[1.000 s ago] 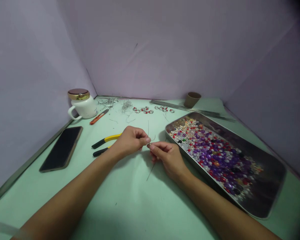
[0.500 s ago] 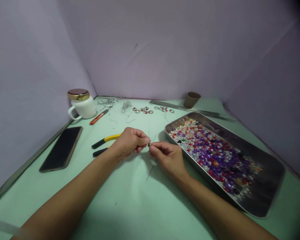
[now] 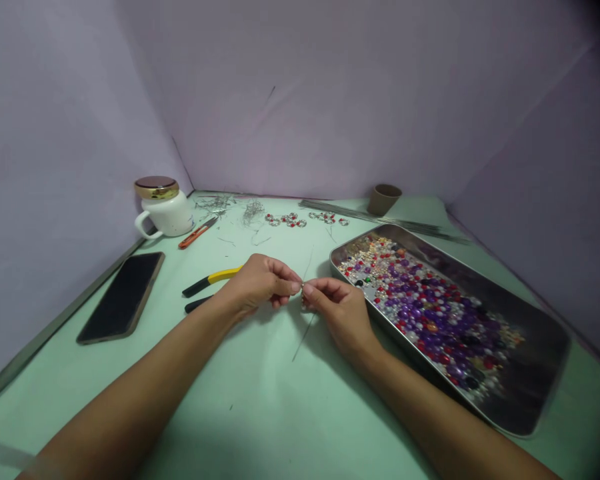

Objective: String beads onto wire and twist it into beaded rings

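Observation:
My left hand [image 3: 263, 283] and my right hand [image 3: 343, 310] meet fingertip to fingertip above the middle of the table, both closed in a pinch. A thin wire [image 3: 309, 263] rises from between them, with a tiny beaded bit at the fingertips, mostly hidden. Below the right fingers another length of wire [image 3: 303, 341] runs down toward me; whether it joins the held one I cannot tell. Pliers with yellow and black handles [image 3: 220, 275] lie partly under my left wrist. Right of my right hand is a metal tray [image 3: 540, 373] of mixed beads [image 3: 425, 307].
At left are a phone [image 3: 123, 298], a white lidded mug [image 3: 167, 217] and an orange cutter [image 3: 196, 235]. Along the back lie wire scraps [image 3: 253, 212], red-and-silver beaded pieces [image 3: 293, 220], a bundle of straight wires [image 3: 350, 213] and a brown cup [image 3: 384, 201].
The wire end above my fingers now leans to the right and looks straighter. My right hand has shifted slightly up and right; my left fingertips stay close to it.

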Tool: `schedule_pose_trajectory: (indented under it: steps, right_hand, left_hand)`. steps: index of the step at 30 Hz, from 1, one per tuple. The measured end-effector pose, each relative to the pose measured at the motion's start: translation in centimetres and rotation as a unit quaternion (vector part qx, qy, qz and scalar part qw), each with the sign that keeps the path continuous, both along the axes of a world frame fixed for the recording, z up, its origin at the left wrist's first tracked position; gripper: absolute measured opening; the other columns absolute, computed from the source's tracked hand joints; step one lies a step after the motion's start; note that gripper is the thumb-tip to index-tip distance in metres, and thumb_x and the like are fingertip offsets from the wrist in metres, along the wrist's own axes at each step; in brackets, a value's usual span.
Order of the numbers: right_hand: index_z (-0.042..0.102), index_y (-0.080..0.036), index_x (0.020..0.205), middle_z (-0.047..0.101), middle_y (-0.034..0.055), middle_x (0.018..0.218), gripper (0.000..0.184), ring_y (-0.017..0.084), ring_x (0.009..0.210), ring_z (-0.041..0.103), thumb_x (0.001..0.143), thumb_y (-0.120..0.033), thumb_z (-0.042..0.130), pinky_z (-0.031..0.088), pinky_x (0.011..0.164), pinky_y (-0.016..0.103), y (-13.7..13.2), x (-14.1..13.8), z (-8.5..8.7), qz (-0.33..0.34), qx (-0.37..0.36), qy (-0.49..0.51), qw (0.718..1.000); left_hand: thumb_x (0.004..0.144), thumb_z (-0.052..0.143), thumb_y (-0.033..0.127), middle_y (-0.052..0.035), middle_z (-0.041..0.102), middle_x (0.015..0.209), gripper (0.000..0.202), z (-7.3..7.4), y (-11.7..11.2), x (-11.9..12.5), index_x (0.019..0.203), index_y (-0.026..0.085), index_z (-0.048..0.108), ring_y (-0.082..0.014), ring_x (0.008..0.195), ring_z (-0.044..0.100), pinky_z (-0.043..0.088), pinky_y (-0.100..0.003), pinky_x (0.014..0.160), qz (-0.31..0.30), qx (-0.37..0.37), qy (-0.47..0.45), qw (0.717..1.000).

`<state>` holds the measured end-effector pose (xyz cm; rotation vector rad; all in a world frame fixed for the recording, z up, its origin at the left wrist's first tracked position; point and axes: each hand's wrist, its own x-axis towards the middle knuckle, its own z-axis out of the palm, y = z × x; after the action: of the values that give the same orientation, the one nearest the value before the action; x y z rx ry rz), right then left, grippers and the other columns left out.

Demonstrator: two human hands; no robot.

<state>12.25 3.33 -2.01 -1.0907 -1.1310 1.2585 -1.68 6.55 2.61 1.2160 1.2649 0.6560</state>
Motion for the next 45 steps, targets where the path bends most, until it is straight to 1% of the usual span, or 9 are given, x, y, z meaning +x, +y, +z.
schedule_pose_trajectory:
  steps: [4, 10, 14, 19, 23, 30, 34, 40, 45]
  right_hand:
    - [0.065, -0.015, 0.068, 0.062, 0.0021, 0.058, 0.013, 0.012, 0.053, 0.054, 0.064, -0.027, 0.067, 0.045, 0.055, 0.027, 0.1, 0.0, -0.2, -0.007, -0.009, 0.01, 1.0]
    - [0.065, -0.015, 0.064, 0.062, 0.0014, 0.055, 0.01, 0.011, 0.05, 0.055, 0.062, -0.024, 0.068, 0.045, 0.052, 0.025, 0.2, 0.0, -0.4, 0.008, -0.036, 0.029, 0.999]
    - [0.065, -0.015, 0.062, 0.061, 0.0002, 0.053, 0.009, 0.009, 0.046, 0.054, 0.061, -0.023, 0.069, 0.043, 0.048, 0.022, 0.1, -0.1, -0.1, 0.01, -0.053, 0.028, 0.998]
    - [0.064, -0.014, 0.061, 0.061, -0.0001, 0.051, 0.01, 0.009, 0.045, 0.054, 0.06, -0.022, 0.069, 0.043, 0.047, 0.021, 0.1, -0.1, 0.2, 0.001, -0.05, 0.011, 0.999]
    - [0.064, -0.014, 0.061, 0.06, -0.0005, 0.05, 0.01, 0.009, 0.043, 0.053, 0.061, -0.023, 0.067, 0.041, 0.045, 0.021, 0.1, -0.1, 0.2, -0.005, -0.042, -0.003, 0.999]
    - [0.062, -0.014, 0.061, 0.06, -0.0004, 0.051, 0.009, 0.009, 0.045, 0.053, 0.061, -0.023, 0.066, 0.043, 0.047, 0.022, 0.0, -0.3, 0.2, 0.0, -0.031, -0.015, 0.999]
    - [0.061, -0.014, 0.062, 0.06, -0.0001, 0.053, 0.009, 0.01, 0.046, 0.053, 0.061, -0.022, 0.065, 0.042, 0.047, 0.022, 0.0, -0.4, 0.1, -0.005, -0.026, -0.028, 0.999]
    - [0.06, -0.014, 0.062, 0.059, -0.0002, 0.054, 0.011, 0.009, 0.047, 0.052, 0.063, -0.024, 0.065, 0.041, 0.048, 0.022, 0.0, -0.3, 0.1, 0.008, -0.025, -0.01, 1.0]
    - [0.06, -0.015, 0.062, 0.059, 0.0002, 0.055, 0.01, 0.009, 0.049, 0.052, 0.064, -0.024, 0.063, 0.041, 0.049, 0.023, 0.0, -0.2, 0.4, 0.009, -0.018, -0.02, 1.0]
  left_hand:
    - [0.058, 0.061, 0.012, 0.0018, 0.05, 0.042, 0.003, 0.2, -0.1, 0.2, 0.059, 0.011, 0.058, -0.0078, 0.04, 0.045, 0.036, -0.02, 0.037, 0.009, 0.039, 0.061, 0.997]
    - [0.06, 0.054, 0.011, 0.0022, 0.051, 0.042, 0.004, 0.8, -0.7, 0.4, 0.06, 0.012, 0.059, -0.0076, 0.04, 0.044, 0.036, -0.02, 0.04, -0.034, 0.077, 0.139, 0.987]
    - [0.06, 0.052, 0.012, 0.0028, 0.051, 0.044, 0.008, 1.1, -1.0, 0.5, 0.061, 0.014, 0.06, -0.0079, 0.042, 0.045, 0.035, -0.02, 0.043, -0.044, 0.111, 0.196, 0.973]
    - [0.061, 0.052, 0.015, 0.0015, 0.053, 0.047, 0.01, 1.3, -1.1, 0.7, 0.062, 0.014, 0.061, -0.0088, 0.045, 0.045, 0.033, -0.021, 0.044, -0.057, 0.141, 0.256, 0.955]
    - [0.063, 0.051, 0.016, 0.0008, 0.055, 0.048, 0.011, 1.3, -1.2, 0.8, 0.064, 0.014, 0.062, -0.0094, 0.046, 0.046, 0.033, -0.021, 0.044, -0.068, 0.136, 0.262, 0.953]
    - [0.061, 0.05, 0.012, 0.0004, 0.054, 0.045, 0.01, 1.7, -1.3, 1.0, 0.061, 0.014, 0.06, -0.0096, 0.044, 0.048, 0.035, -0.021, 0.044, -0.043, 0.117, 0.278, 0.952]
    - [0.062, 0.049, 0.012, 0.0001, 0.055, 0.046, 0.009, 1.6, -1.4, 1.0, 0.061, 0.014, 0.058, -0.0103, 0.044, 0.049, 0.036, -0.021, 0.043, -0.062, 0.102, 0.284, 0.951]
    - [0.064, 0.049, 0.015, 0.0001, 0.057, 0.049, 0.009, 1.1, -1.3, 0.9, 0.064, 0.014, 0.058, -0.0103, 0.046, 0.051, 0.036, -0.02, 0.043, -0.067, 0.136, 0.281, 0.948]
    - [0.063, 0.048, 0.015, 0.0, 0.057, 0.049, 0.01, 1.3, -1.5, 1.0, 0.063, 0.014, 0.058, -0.01, 0.046, 0.051, 0.036, -0.02, 0.044, -0.064, 0.148, 0.277, 0.947]
